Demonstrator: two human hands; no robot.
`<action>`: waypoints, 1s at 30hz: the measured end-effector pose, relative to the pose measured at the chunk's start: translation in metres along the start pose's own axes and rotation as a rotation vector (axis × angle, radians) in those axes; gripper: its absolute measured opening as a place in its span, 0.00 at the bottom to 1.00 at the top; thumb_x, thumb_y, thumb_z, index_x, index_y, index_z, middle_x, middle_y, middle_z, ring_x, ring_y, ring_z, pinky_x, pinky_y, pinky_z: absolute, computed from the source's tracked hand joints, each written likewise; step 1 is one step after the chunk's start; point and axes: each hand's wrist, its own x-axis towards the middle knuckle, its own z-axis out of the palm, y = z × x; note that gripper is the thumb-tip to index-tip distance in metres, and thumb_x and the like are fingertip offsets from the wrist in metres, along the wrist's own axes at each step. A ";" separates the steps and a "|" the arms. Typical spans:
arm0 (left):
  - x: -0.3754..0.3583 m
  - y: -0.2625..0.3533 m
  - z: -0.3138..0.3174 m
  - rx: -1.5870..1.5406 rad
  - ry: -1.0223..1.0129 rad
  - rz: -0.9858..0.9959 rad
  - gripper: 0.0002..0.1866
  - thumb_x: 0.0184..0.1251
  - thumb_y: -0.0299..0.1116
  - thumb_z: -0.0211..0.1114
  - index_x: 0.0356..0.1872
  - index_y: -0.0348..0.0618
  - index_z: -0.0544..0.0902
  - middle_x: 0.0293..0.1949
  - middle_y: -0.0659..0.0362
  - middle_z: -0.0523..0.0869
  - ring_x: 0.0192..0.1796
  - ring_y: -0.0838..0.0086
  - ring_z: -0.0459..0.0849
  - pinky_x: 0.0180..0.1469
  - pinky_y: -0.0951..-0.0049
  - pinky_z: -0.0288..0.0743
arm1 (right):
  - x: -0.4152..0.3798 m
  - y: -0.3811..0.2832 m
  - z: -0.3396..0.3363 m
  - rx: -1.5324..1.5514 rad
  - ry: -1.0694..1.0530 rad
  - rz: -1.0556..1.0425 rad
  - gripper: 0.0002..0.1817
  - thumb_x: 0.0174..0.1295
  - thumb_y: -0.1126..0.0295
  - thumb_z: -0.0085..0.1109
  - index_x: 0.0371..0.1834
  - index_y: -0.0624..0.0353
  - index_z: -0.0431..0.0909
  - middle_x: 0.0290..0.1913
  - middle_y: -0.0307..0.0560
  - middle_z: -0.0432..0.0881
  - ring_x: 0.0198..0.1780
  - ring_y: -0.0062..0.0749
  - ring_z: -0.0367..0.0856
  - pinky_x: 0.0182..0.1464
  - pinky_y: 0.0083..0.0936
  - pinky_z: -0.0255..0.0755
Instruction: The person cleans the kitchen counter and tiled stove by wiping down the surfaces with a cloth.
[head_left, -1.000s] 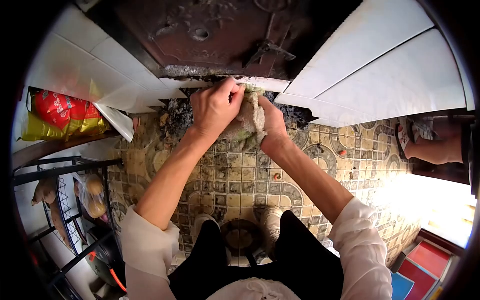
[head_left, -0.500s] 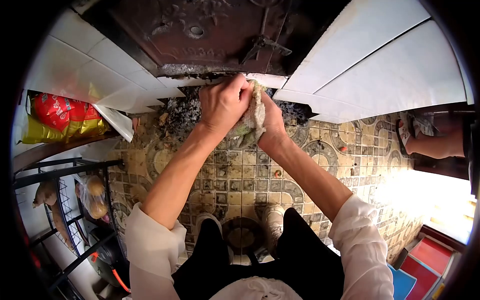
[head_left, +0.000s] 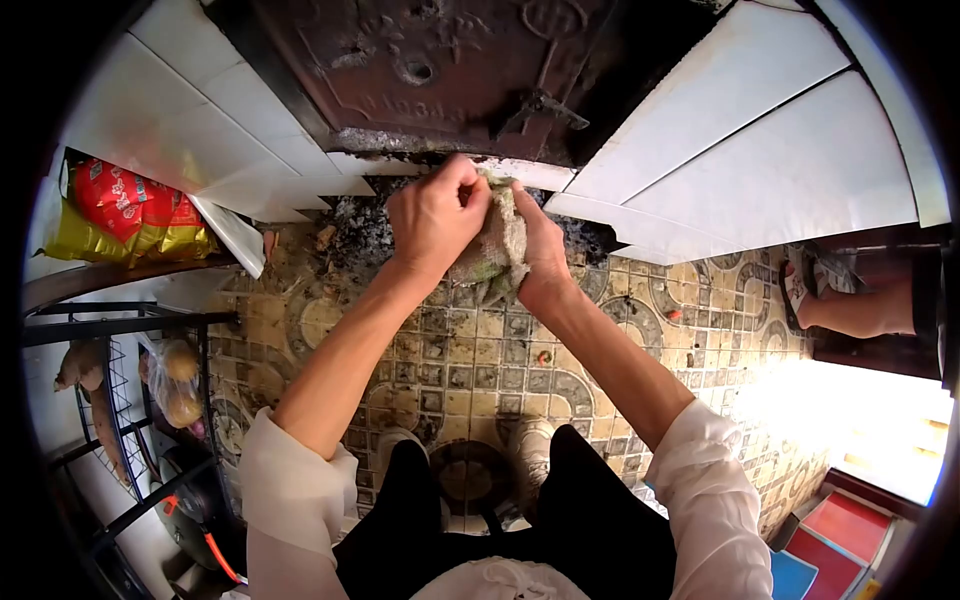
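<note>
My left hand [head_left: 432, 218] has its fingers curled against the upper left side of a worn, greyish-green cloth [head_left: 493, 247]. On the cloth's other side, my right hand [head_left: 543, 245] grips it, the thumb side near the cloth's top. The cloth hangs bunched between both hands, just below the white tiled ledge [head_left: 525, 173]. Above the ledge is a dark brown metal door [head_left: 400, 75] with raised patterns and a latch. Black ash [head_left: 360, 235] lies on the floor under the ledge, partly hidden by my hands.
White tiled walls [head_left: 760, 165] flank the door. At left are red and gold packages [head_left: 135, 215] and a black rack [head_left: 120, 325] with bagged produce. Another person's leg [head_left: 865, 300] shows at right. Small red bits lie on the patterned floor [head_left: 470, 345].
The view has shifted slightly, so the door appears lower and the floor further left. My left hand has moved a little away from my right hand, and more of the cloth's top shows.
</note>
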 end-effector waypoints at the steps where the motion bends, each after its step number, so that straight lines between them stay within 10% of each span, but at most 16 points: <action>1: -0.002 0.001 -0.007 -0.056 0.030 -0.047 0.07 0.55 0.25 0.67 0.24 0.47 0.77 0.19 0.63 0.83 0.19 0.77 0.82 0.22 0.75 0.73 | 0.006 0.006 0.000 0.006 -0.006 0.001 0.33 0.54 0.43 0.66 0.57 0.54 0.77 0.62 0.46 0.73 0.67 0.30 0.61 0.70 0.49 0.45; 4: -0.011 0.003 -0.020 -0.355 -0.065 -0.318 0.06 0.56 0.23 0.64 0.24 0.41 0.75 0.21 0.62 0.82 0.24 0.80 0.80 0.23 0.76 0.72 | 0.008 0.009 0.004 0.143 -0.137 -0.117 0.18 0.61 0.61 0.63 0.51 0.57 0.79 0.50 0.45 0.82 0.50 0.28 0.79 0.52 0.33 0.74; 7: -0.021 -0.002 -0.032 -0.457 -0.017 -0.381 0.05 0.56 0.22 0.62 0.25 0.36 0.75 0.24 0.60 0.81 0.30 0.83 0.79 0.27 0.77 0.72 | -0.006 0.008 0.002 0.037 -0.210 -0.104 0.10 0.63 0.68 0.60 0.45 0.59 0.82 0.40 0.41 0.85 0.37 0.26 0.82 0.39 0.24 0.77; 16: -0.057 0.002 -0.060 -0.479 -0.393 -0.454 0.07 0.64 0.26 0.60 0.27 0.42 0.73 0.24 0.59 0.82 0.25 0.78 0.81 0.21 0.77 0.73 | -0.039 0.023 -0.014 -0.777 -0.533 -0.152 0.25 0.53 0.43 0.69 0.36 0.55 0.86 0.27 0.39 0.84 0.29 0.25 0.79 0.36 0.23 0.74; 19: -0.061 0.007 -0.062 -0.405 -0.485 -0.348 0.08 0.64 0.22 0.56 0.26 0.43 0.70 0.23 0.60 0.76 0.25 0.79 0.76 0.18 0.76 0.69 | -0.029 0.042 -0.026 -0.770 -0.657 -0.156 0.16 0.61 0.54 0.67 0.32 0.57 0.87 0.19 0.30 0.78 0.18 0.14 0.64 0.22 0.20 0.57; 25: -0.074 -0.024 -0.070 -0.793 -0.315 -0.997 0.08 0.67 0.33 0.61 0.31 0.42 0.73 0.29 0.61 0.79 0.27 0.83 0.71 0.25 0.79 0.62 | -0.031 0.026 -0.026 -1.023 -0.594 -0.140 0.10 0.63 0.68 0.58 0.28 0.61 0.85 0.18 0.28 0.74 0.20 0.11 0.62 0.21 0.20 0.54; 30: -0.077 -0.018 -0.063 -0.719 -0.526 -0.698 0.13 0.61 0.35 0.68 0.38 0.36 0.77 0.32 0.61 0.82 0.34 0.81 0.77 0.32 0.78 0.70 | -0.036 0.030 -0.017 -0.840 -0.365 -0.406 0.09 0.60 0.71 0.56 0.27 0.63 0.83 0.20 0.29 0.75 0.23 0.11 0.66 0.24 0.18 0.59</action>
